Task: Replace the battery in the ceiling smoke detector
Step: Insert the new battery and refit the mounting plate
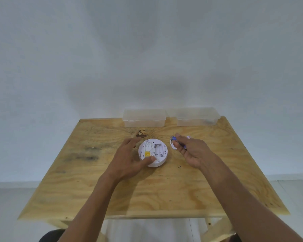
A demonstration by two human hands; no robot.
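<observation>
Fingers of the right hand were curled around a small blue battery, its end poking out past the fingertips, above a white curved cover piece lying flat on the table. Another small bluish-white item lay just beyond that hand; what it was could not be told. The left hand was spread loosely, grasping nothing, with its thumb resting on the near rim of the smoke detector and its fingers alongside the left edge. The detector was a round white plastic disc lying back-side up near the table's middle, showing a yellow label and a battery bay with pale ribbed slots. The table was bare plywood with swirling grain, a dark knot just behind the detector and grey smudges to the left. At the far edge two translucent plastic boxes with lids stood side by side against a plain whitish wall. Pale floor tiles showed on both sides of the table.
</observation>
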